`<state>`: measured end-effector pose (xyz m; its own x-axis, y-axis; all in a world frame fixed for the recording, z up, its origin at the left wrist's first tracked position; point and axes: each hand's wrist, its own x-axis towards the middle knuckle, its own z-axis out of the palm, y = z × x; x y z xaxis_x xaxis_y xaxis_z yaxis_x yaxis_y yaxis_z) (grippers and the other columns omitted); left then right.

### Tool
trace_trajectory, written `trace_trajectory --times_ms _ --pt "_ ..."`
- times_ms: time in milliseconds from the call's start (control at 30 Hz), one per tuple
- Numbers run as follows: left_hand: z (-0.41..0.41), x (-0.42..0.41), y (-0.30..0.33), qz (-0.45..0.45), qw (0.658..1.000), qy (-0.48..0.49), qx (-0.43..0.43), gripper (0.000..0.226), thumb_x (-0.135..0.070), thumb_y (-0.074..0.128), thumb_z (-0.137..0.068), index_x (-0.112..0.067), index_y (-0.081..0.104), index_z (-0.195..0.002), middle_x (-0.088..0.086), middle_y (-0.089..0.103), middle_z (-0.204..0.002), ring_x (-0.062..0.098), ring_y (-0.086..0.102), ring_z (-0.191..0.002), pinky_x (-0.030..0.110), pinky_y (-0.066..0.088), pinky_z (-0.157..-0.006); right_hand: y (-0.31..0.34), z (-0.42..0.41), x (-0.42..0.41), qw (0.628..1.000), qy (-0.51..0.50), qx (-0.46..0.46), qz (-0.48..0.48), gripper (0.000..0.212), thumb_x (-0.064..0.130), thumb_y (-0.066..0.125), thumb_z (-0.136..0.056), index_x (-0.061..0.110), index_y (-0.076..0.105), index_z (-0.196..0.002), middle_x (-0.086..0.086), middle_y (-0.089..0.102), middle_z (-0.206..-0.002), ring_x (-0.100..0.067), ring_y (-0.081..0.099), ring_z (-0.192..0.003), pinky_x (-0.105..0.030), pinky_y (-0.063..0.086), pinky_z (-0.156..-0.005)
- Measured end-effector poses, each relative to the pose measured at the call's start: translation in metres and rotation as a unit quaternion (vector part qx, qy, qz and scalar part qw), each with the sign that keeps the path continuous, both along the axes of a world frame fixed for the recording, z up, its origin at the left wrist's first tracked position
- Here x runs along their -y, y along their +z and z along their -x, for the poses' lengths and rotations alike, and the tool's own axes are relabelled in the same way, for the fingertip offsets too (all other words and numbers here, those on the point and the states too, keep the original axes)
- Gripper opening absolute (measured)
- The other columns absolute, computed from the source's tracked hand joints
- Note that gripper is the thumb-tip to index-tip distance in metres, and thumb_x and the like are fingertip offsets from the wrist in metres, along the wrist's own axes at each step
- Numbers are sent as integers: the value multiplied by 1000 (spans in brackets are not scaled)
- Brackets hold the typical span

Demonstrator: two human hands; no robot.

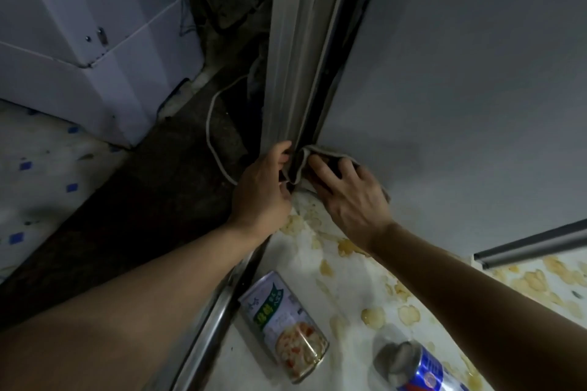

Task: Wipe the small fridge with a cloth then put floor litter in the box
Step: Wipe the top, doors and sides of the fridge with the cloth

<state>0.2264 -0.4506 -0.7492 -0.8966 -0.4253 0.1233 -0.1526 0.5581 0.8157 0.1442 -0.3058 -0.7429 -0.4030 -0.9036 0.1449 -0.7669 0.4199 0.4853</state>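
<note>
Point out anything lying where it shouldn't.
Two cans lie tipped on their sides on the floor: a green-labelled can and a blue can, near the person's forearms. Yellowish stains blotch the flooring around them.

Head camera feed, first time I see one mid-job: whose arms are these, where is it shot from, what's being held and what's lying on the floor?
This single picture comes from a camera worn on a person's head, looking forward and down. No machine here: both arms are the person's own. The left hand pinches one end of a grey cloth at the bottom corner of the small fridge. The right hand presses the cloth flat against the fridge's front with spread fingers. On the stained floor two cans lie on their sides: a green-and-white can and a blue can. A white cord trails in the dark gap to the left.
</note>
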Motion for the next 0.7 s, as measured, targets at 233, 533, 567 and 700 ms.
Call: trace_trajectory --times_ms 233,533,567,700 --pt "-9 10 5 15 1000 8 5 59 9 51 -81 -16 41 -134 3 50 -132 17 49 -120 41 46 -95 -39 -4 20 982 -10 57 -180 64 20 46 -91 21 17 -148 -8 8 -150 -33 25 -124 -39 34 -92" --pt "-8 -10 3 52 997 -31 55 66 4 55 -80 -16 34 -139 6 40 -142 21 43 -128 41 42 -100 -43 -7 6 986 -53 80 -138 57 19 43 -93 27 22 -145 -5 16 -144 -29 29 -124 -39 36 -89" --pt "-6 -13 4 52 997 -32 54 69 4 56 -80 -18 32 -141 5 38 -143 20 42 -129 40 42 -101 -43 -6 -1 986 -56 84 -133 55 20 42 -93 27 23 -144 -6 19 -144 -29 30 -124 -39 36 -89" --pt "3 -26 7 52 997 -30 51 74 1 56 -81 -19 24 -145 8 34 -147 24 39 -132 43 38 -104 -41 -3 -33 984 -61 68 -151 52 22 41 -90 28 30 -140 -5 24 -138 -28 35 -117 -38 37 -85"
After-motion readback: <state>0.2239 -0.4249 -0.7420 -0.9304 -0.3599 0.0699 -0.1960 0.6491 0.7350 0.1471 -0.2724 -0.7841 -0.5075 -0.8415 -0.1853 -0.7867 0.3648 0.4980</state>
